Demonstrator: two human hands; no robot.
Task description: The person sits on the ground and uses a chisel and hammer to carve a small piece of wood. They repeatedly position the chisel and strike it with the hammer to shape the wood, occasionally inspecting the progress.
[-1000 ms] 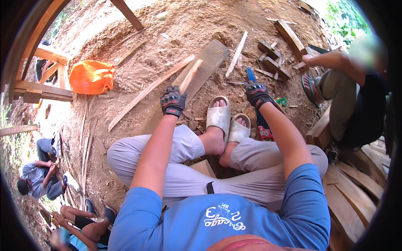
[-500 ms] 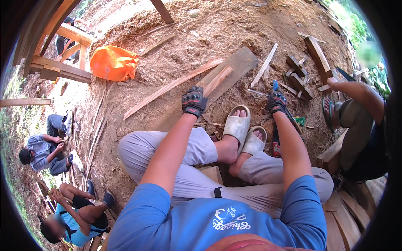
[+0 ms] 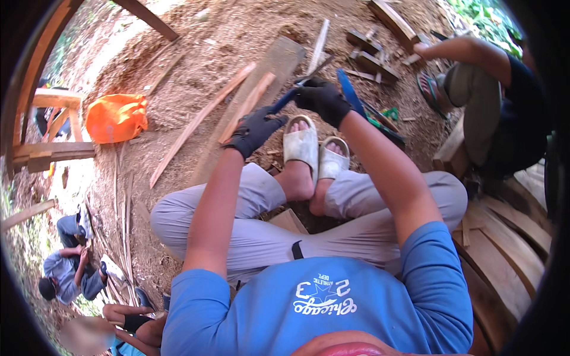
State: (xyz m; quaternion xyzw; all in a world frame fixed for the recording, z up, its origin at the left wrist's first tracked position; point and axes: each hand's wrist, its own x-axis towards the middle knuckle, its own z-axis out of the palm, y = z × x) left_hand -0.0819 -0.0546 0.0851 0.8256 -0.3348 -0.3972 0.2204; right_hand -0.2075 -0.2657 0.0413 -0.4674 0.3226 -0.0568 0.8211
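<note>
A blue-handled tool (image 3: 284,102) with a narrow dark metal blade is held between my two gloved hands, above my sandals. My left hand (image 3: 255,132) is closed round the blue handle. My right hand (image 3: 323,101) is closed where the handle meets the metal, and the blade sticks out beyond its fingers to the upper right. The exact kind of tool is partly hidden by the gloves. Just right of my right hand, a long blue tool (image 3: 350,92) slants down to the ground. A wide board (image 3: 276,62) with a thin wood strip (image 3: 252,104) on it lies ahead of my left hand.
An orange bag (image 3: 117,118) sits at the left near a wooden frame (image 3: 56,148). Short wood blocks (image 3: 377,65) lie ahead to the right. A co-worker (image 3: 487,95) sits close on my right; others sit at the far left. Curved planks (image 3: 504,237) are stacked right of me.
My hands, apart before, have come together. The right moved left and now grips the blue-handled tool with the left. The view has shifted, and the bag appears farther left.
</note>
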